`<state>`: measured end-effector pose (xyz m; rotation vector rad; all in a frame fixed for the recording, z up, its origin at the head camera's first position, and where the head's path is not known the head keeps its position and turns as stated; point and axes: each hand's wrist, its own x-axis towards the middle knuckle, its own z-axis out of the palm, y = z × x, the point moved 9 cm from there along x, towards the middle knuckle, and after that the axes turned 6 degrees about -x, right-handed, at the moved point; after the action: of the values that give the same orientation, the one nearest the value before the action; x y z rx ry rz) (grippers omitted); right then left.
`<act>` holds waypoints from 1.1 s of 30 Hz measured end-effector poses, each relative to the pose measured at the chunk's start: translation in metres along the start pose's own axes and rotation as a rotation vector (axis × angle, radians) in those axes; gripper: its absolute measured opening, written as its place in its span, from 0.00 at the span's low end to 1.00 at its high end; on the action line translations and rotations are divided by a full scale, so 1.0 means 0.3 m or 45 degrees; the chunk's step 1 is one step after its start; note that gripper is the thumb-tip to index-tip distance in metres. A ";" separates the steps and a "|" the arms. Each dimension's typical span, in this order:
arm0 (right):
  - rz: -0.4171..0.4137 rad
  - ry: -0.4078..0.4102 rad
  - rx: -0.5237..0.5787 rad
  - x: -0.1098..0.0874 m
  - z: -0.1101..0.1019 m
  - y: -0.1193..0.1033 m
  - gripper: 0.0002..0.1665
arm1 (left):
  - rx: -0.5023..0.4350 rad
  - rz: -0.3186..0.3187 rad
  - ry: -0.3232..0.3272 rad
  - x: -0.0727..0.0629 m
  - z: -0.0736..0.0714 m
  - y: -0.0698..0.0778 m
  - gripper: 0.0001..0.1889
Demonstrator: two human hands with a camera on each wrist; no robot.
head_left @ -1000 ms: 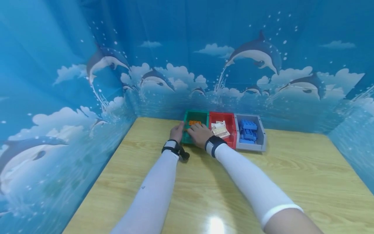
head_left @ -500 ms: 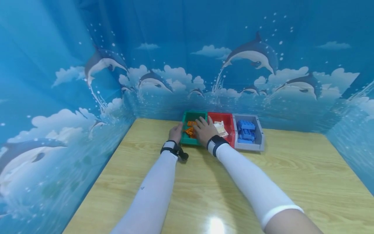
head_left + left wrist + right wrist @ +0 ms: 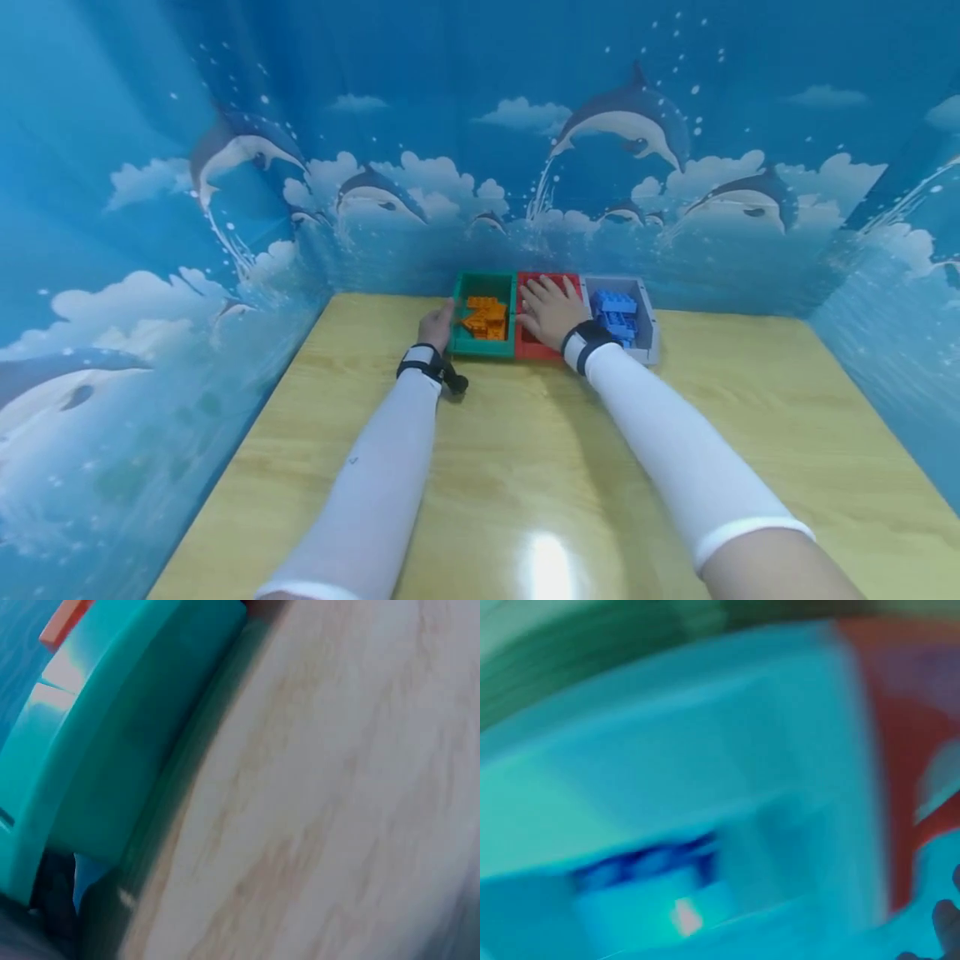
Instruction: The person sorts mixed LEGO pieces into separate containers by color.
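My left hand (image 3: 437, 325) touches the outer left side of the green bin (image 3: 483, 350), its thumb lying along the rim and its other fingers largely hidden. Orange toy bricks (image 3: 486, 317) lie in a loose heap inside that bin. Over the red bin (image 3: 531, 352), my right hand (image 3: 553, 312) reaches palm down with fingers spread, covering most of what lies beneath; whether it touches anything there I cannot tell. The left wrist view has the green bin's outer wall (image 3: 120, 765) close up.
A grey bin (image 3: 651, 333) holding blue toy bricks (image 3: 615, 304) adjoins the red bin on the right. The three bins form a row near the back edge of the wooden table (image 3: 495, 467). Behind them hangs a dolphin-print curtain (image 3: 420, 250).
My right hand has moved right from the green bin to above the red bin, uncovering the orange bricks and hiding the whitish ones. My left hand stays at the green bin.
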<state>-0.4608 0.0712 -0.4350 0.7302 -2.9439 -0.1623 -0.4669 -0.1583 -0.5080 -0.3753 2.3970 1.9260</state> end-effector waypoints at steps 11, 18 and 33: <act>0.344 -0.150 0.127 -0.127 -0.068 0.373 0.42 | 0.818 0.235 -0.029 0.045 -0.056 0.198 0.34; 0.362 -0.170 0.181 -0.138 -0.048 0.422 0.46 | 1.443 0.529 -0.092 0.010 0.084 0.355 0.37; 0.359 -0.209 0.232 -0.113 -0.024 0.348 0.44 | 1.434 0.571 -0.119 -0.025 0.230 0.366 0.34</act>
<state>-0.4781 0.1783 -0.4172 0.3246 -3.2087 0.0740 -0.4912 -0.0686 -0.4174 0.3251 3.1350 0.3513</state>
